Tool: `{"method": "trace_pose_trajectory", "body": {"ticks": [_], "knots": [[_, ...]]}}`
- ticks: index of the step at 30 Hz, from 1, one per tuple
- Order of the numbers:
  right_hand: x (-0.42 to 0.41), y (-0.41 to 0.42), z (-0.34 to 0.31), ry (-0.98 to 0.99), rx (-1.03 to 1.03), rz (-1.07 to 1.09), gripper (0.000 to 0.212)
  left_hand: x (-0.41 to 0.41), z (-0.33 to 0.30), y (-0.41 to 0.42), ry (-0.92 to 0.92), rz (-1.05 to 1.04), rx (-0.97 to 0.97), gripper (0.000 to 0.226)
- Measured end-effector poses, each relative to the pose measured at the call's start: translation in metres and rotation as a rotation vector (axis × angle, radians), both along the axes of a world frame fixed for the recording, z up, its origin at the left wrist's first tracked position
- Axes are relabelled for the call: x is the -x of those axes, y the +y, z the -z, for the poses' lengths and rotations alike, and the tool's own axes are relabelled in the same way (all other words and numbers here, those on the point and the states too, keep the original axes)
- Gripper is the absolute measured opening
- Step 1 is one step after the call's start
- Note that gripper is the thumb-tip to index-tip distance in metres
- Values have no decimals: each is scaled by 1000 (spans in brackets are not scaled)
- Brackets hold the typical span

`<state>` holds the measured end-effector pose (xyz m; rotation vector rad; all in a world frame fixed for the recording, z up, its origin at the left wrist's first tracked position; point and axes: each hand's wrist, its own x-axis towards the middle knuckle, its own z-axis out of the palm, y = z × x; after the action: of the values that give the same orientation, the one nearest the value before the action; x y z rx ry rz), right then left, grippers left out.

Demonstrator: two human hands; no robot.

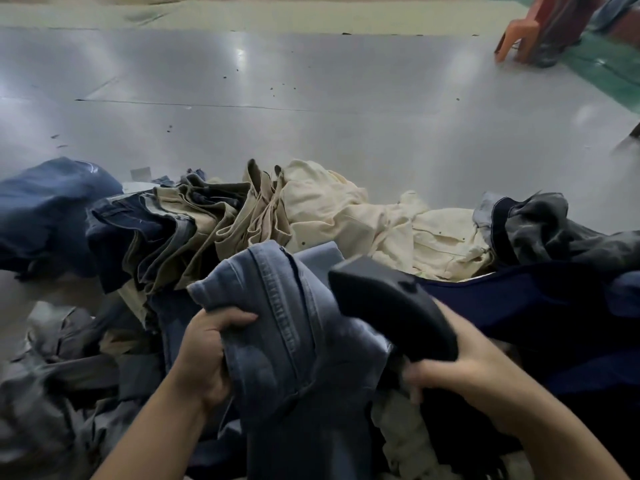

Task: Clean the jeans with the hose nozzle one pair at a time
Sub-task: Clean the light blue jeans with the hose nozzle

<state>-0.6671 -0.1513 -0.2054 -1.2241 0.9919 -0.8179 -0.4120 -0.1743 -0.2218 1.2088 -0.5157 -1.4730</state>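
My left hand (207,355) clutches the blue jeans (287,327); my right hand (464,368) grips the black nozzle (391,303) against them.

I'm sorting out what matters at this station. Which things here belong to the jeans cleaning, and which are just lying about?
In the job:
- light blue jeans, gripped by the left hand
- black hose nozzle, held by the right hand
- heaped jeans still waiting: dark blue pair, khaki pairs

Lying about:
- cream garments
- orange plastic chair
- grey floor
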Motion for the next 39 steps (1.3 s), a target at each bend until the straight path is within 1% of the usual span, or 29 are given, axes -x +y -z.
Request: {"method": "trace_pose_trajectory", "body": {"ticks": [2, 4, 5, 6, 8, 10, 14, 16, 17, 19, 21, 23, 26, 29, 33, 39], "knots": [[-3, 7, 3, 84, -64, -87, 67, -3, 1, 3, 24, 3, -28, 23], [-4, 10, 6, 121, -119, -115, 77, -4, -1, 5, 28, 53, -56, 26], [-5, 10, 6, 126, -129, -119, 75, -5, -2, 7, 19, 81, -77, 27], [-6, 10, 5, 114, -124, -127, 69, -5, -4, 8, 11, 104, -97, 28], [-9, 8, 0, 46, -100, -150, 59, -8, -5, 10, -6, 143, -127, 29], [-10, 4, -3, -8, -87, -138, 53, -7, -8, 13, -38, 199, -170, 28], [-15, -6, -5, -32, -79, -24, 40, -1, -11, 17, -139, 276, -212, 26], [-18, -9, -5, -46, -66, 44, 34, -1, -9, 17, -157, 289, -209, 31], [-18, -11, -5, -47, -52, 84, 33, -3, -7, 17, -140, 285, -209, 33], [-15, -14, -6, -41, -28, 152, 31, -6, -5, 16, -66, 248, -202, 29], [-9, -12, -8, -35, -24, 152, 32, -11, -3, 13, -27, 182, -143, 27], [-6, -7, -9, -35, -37, 66, 37, -16, -3, 9, -5, 134, -88, 27], [-6, 5, -6, 33, -71, -93, 49, -19, -5, 3, 63, 99, -45, 29], [-9, 13, -2, 118, -121, -154, 56, -17, -3, 0, 139, 91, -23, 32], [-15, 13, -2, 165, -138, -122, 55, -9, -2, 1, 158, 153, -14, 33], [-20, -3, -4, 45, -126, -23, 42, 0, -1, 2, 110, 220, -65, 32]]}}
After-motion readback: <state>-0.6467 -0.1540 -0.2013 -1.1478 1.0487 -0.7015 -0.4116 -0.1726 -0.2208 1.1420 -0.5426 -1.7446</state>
